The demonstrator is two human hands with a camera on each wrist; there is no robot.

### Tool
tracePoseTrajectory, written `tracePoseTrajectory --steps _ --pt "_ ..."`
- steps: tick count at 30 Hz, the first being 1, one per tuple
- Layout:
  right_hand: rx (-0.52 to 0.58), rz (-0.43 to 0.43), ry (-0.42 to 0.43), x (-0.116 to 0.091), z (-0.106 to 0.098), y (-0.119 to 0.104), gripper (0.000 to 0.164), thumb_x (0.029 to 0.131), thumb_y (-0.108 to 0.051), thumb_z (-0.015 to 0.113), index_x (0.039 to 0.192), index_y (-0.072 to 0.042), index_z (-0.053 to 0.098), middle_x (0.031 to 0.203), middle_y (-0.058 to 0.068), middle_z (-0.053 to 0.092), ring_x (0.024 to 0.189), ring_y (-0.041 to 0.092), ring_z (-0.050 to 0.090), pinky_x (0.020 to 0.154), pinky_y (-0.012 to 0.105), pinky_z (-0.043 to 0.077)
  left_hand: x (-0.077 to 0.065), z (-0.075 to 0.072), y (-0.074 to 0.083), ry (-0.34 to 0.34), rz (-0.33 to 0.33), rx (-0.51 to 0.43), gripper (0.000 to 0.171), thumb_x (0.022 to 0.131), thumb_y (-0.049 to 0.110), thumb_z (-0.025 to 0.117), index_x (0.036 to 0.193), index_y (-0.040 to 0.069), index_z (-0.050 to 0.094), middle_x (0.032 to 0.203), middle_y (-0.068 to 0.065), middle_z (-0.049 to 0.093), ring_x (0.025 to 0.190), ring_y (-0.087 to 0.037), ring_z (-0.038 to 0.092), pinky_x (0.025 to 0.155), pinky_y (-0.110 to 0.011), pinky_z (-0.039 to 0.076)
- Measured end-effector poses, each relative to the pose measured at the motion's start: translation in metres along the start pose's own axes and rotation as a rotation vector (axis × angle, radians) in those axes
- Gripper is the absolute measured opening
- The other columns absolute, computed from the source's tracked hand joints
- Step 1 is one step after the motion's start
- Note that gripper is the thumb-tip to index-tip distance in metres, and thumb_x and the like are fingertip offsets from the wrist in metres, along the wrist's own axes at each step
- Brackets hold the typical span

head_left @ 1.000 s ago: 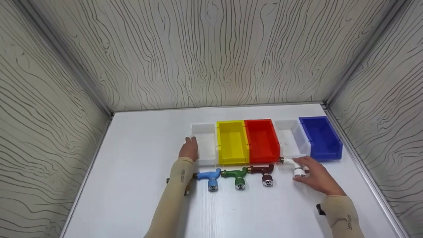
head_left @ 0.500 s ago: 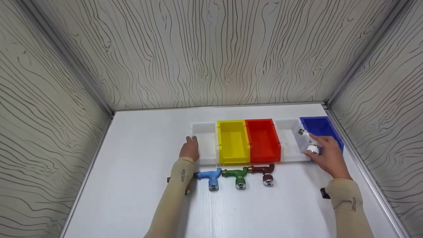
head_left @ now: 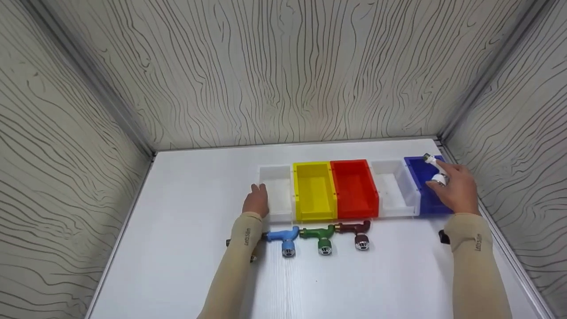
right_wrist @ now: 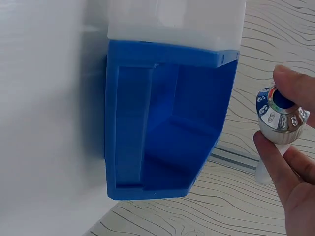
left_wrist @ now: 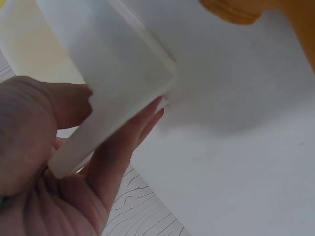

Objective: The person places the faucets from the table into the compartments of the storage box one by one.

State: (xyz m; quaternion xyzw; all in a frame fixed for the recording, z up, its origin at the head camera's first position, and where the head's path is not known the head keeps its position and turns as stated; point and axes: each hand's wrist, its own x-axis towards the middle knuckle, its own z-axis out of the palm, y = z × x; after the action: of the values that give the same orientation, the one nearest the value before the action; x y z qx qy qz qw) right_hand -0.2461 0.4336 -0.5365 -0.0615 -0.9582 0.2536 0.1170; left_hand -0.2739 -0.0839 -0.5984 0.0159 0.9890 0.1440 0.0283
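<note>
In the head view my right hand point(head_left: 458, 188) pinches a white faucet point(head_left: 440, 178) over the blue bin point(head_left: 429, 201) at the row's right end. The right wrist view shows thumb and fingers on both sides of the faucet's chrome-ended knob point(right_wrist: 281, 123), held up beside the open blue bin point(right_wrist: 130, 128). My left hand point(head_left: 256, 201) grips the side wall of the leftmost white bin point(head_left: 277, 217). Seen from the left wrist, the thumb lies on one face of that wall point(left_wrist: 115, 73) and the fingers on the other.
Yellow point(head_left: 315, 212), red point(head_left: 356, 208) and another white bin point(head_left: 396, 210) stand between. Before them lie light-blue point(head_left: 281, 235), green point(head_left: 319, 232) and dark red point(head_left: 355, 228) faucets. An orange-yellow faucet point(left_wrist: 231, 10) is mostly hidden by the left sleeve. Wood-patterned walls point(head_left: 283, 75) enclose the table.
My right hand has lifted the white faucet from in front of the right white bin and carried it rightward and back over the blue bin. The left hand keeps its grip.
</note>
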Motion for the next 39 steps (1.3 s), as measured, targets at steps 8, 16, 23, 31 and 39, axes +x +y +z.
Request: tracePoseTrajectory --steps 8,16,23,31,39 --pt "-0.031 -0.003 -0.035 0.018 0.003 0.009 0.068 0.092 -0.013 0.075 0.151 0.000 0.047 0.142 0.043 0.045 0.129 0.063 0.042 0.107 0.076 0.034 0.000 -0.001 0.002 0.005 -0.010 -0.020 0.046 0.095 -0.005 0.065 0.139 -0.007 0.052 0.124 -0.031 0.057 0.090 -0.040 0.072 0.082 -0.048 0.062" --pt "-0.052 0.002 -0.081 0.026 0.012 0.025 0.065 0.092 -0.012 0.073 0.150 0.004 0.047 0.141 0.045 0.043 0.130 0.063 0.040 0.107 0.077 0.033 0.002 -0.003 0.004 0.018 0.012 -0.058 0.043 0.097 -0.007 0.060 0.139 -0.008 0.051 0.124 -0.033 0.057 0.090 -0.043 0.071 0.083 -0.052 0.061" --pt "-0.017 0.028 -0.107 0.024 0.028 0.032 0.065 0.094 -0.014 0.072 0.151 0.004 0.047 0.141 0.043 0.044 0.130 0.062 0.041 0.108 0.075 0.034 0.005 0.001 -0.001 0.001 0.008 -0.042 0.049 0.095 -0.006 0.064 0.142 -0.007 0.051 0.127 -0.031 0.057 0.091 -0.041 0.072 0.084 -0.050 0.062" --pt "-0.015 -0.005 -0.083 0.027 0.031 0.031 0.061 0.095 -0.011 0.070 0.150 0.005 0.047 0.139 0.043 0.044 0.128 0.061 0.043 0.107 0.075 0.035 0.005 0.003 -0.002 0.028 0.038 -0.027 0.046 0.093 -0.008 0.065 0.137 -0.007 0.052 0.120 -0.030 0.057 0.084 -0.041 0.071 0.077 -0.050 0.062" --pt "-0.058 -0.011 -0.142 0.024 0.042 0.034 0.061 0.095 -0.010 0.065 0.152 0.002 0.046 0.142 0.045 0.040 0.129 0.065 0.039 0.106 0.078 0.034 0.000 0.000 -0.002 0.016 0.020 -0.038 0.043 0.095 -0.007 0.062 0.136 -0.008 0.052 0.120 -0.030 0.057 0.086 -0.040 0.071 0.080 -0.050 0.062"
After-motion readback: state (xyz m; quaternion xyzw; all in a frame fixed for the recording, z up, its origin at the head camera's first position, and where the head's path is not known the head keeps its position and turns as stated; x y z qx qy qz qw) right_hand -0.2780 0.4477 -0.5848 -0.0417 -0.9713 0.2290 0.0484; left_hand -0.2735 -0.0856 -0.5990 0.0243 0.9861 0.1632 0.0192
